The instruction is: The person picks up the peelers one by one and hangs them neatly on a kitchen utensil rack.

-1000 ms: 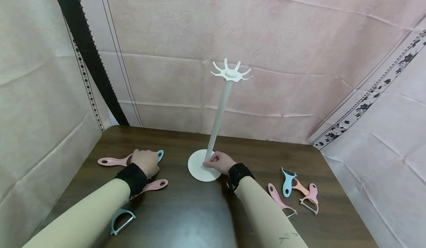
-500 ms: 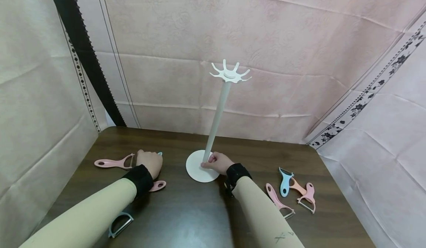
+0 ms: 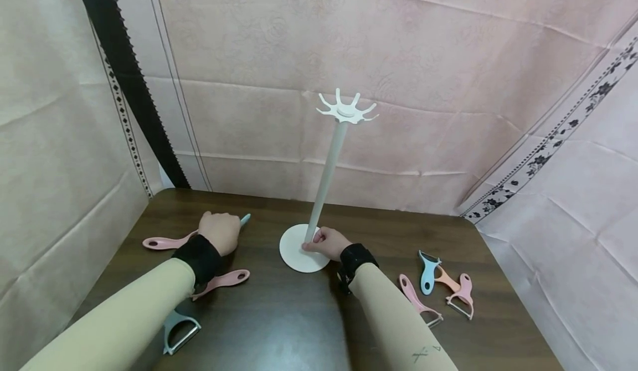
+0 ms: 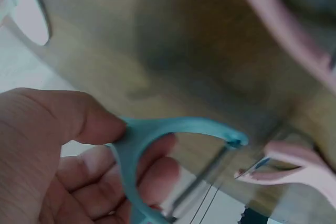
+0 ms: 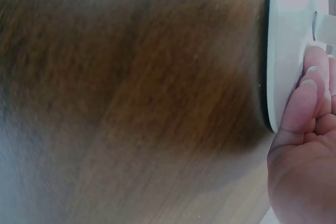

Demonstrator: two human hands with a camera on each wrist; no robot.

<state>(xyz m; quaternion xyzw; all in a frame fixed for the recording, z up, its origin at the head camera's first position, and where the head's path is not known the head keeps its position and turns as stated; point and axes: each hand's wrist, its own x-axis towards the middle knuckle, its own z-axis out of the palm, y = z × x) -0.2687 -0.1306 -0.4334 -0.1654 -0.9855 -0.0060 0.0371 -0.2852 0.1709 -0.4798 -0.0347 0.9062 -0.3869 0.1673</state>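
My left hand (image 3: 219, 232) grips a blue Y-shaped peeler (image 4: 184, 124), its thumb on the top of the frame and fingers curled beneath. In the head view only the tip of the peeler's handle pokes out beyond the fist. One pink peeler (image 3: 161, 243) lies left of this hand, partly covered by it, and another pink peeler (image 3: 231, 278) lies below. My right hand (image 3: 329, 242) holds a white stand (image 3: 326, 177) at the foot of its pole, curled fingers resting on the round base (image 5: 289, 40). Curved hooks (image 3: 349, 111) ring the stand's top.
Nearer on the left lies a second blue peeler (image 3: 171, 326), partly behind the left forearm. On the right are a pink peeler (image 3: 416, 299), a blue peeler (image 3: 427, 274), an orange peeler (image 3: 448, 279) and another pink one (image 3: 464, 293). Cloth (image 3: 249, 127) hangs behind the brown table (image 3: 279, 315).
The left hand first shifts right, then back left and slightly away, with the blue handle's tip now poking farther out. The right hand stays at the stand's foot.
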